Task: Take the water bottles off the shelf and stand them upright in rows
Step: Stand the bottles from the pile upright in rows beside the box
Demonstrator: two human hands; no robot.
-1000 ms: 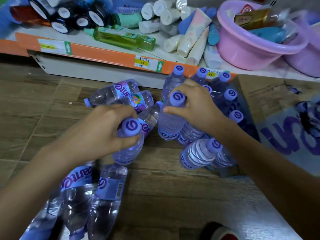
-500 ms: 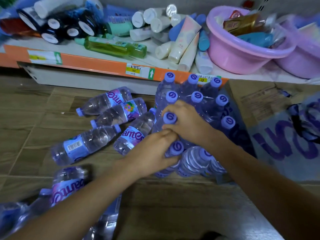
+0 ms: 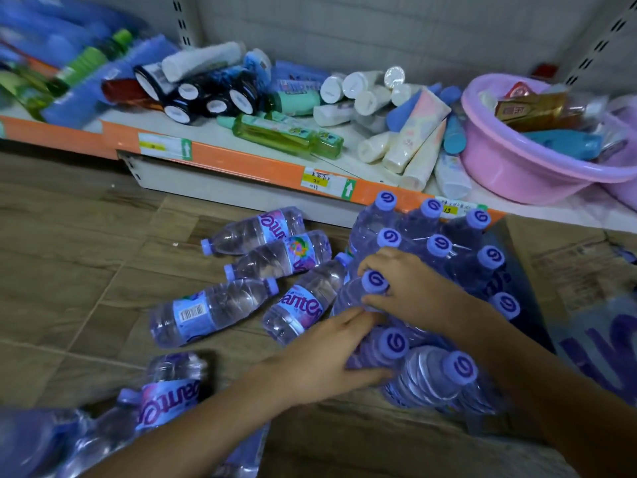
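From the head camera you look down on a floor of wood-grain planks, matte and brown. Take the standing group of bottles as your landmark: clear ribbed plastic, round lilac caps with a printed swirl, packed tight in rows just in front of the orange shelf edge.

Your right hand rests on the near left corner of this group. Its thumb and fingers pinch the neck of one upright bottle, just under the cap. Your left hand lies directly in front of the group. Its fingers are straight and pressed together, and they touch the side of another capped bottle there.

To the left of the group, four bottles lie on their sides on the floor, with glossy pink and blue labels. More bottles lie further to the front left, blurred, near your left forearm.

Behind the group, the white shelf carries soft cosmetic tubes, dark round jars and a flat green bottle. A smooth pink plastic basin stands behind the group, to its right.
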